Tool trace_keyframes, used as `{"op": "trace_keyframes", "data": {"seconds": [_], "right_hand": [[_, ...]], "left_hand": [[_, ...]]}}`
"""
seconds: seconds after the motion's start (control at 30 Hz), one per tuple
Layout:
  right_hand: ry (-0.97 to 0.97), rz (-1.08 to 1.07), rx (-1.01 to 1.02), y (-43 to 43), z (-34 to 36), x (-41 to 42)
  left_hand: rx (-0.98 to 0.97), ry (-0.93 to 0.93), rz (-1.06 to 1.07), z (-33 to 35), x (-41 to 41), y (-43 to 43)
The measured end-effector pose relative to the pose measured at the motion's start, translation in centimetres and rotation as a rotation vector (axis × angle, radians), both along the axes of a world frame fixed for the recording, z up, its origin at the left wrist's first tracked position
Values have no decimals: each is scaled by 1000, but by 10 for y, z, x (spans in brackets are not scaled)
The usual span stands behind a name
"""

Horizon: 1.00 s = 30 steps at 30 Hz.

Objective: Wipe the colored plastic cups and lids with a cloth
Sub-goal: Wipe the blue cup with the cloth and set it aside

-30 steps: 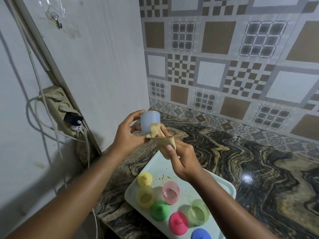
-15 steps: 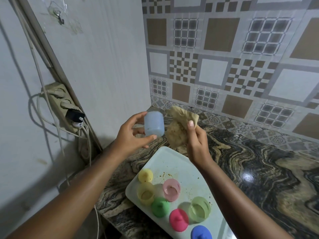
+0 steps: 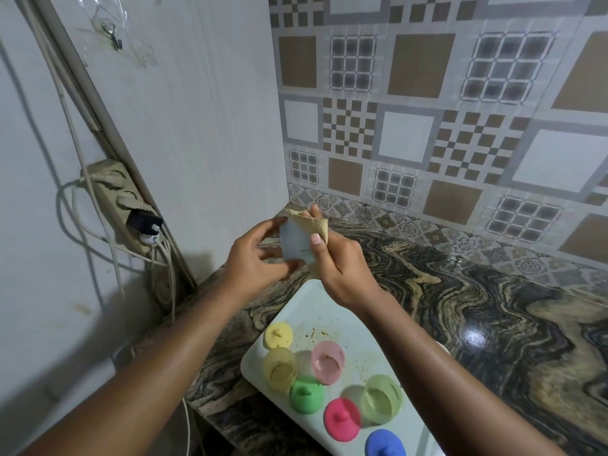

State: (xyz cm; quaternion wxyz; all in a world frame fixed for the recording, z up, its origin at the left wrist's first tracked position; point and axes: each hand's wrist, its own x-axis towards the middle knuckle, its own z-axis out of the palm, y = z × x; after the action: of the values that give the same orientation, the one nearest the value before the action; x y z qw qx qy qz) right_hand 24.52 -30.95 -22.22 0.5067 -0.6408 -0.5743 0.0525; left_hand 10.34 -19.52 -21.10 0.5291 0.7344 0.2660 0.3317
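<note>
My left hand holds a pale blue plastic cup above the counter, fingers curled round its side. My right hand wraps a tan cloth over the cup's far side and top, thumb pressed on the cup. Below, a pale tray carries a yellow lid, a yellow cup, a pink cup, a green lid, a pink lid, a green cup and a blue lid.
The tray lies on a dark marbled counter in a tiled corner. A power strip with plugs and dangling cables hangs on the white wall to the left. Brown specks mark the tray surface.
My right hand brought the cloth from beside the cup back onto it and now wraps it. Both hands sit slightly lower and closer together.
</note>
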Motion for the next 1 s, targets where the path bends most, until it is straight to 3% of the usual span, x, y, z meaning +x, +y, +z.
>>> {"op": "trace_keyframes", "data": {"seconds": [0.4,0.6,0.7,0.83,1.0], "right_hand": [[-67,62,169,-16,-22,-9],[-90,69,157,-23,-42,-5],[32,-4,174,-27,-48,-6],[398,-157,197,-21,-47,0],[390,-160,245,-11,-20,8]], "left_hand": [[25,-86,60,6,0,10],[68,-123,67,13,-3,15],[26,-107,37,18,-6,15],[-43,-98,-7,16,-11,15],[-23,-53,-33,9,-11,15]]}}
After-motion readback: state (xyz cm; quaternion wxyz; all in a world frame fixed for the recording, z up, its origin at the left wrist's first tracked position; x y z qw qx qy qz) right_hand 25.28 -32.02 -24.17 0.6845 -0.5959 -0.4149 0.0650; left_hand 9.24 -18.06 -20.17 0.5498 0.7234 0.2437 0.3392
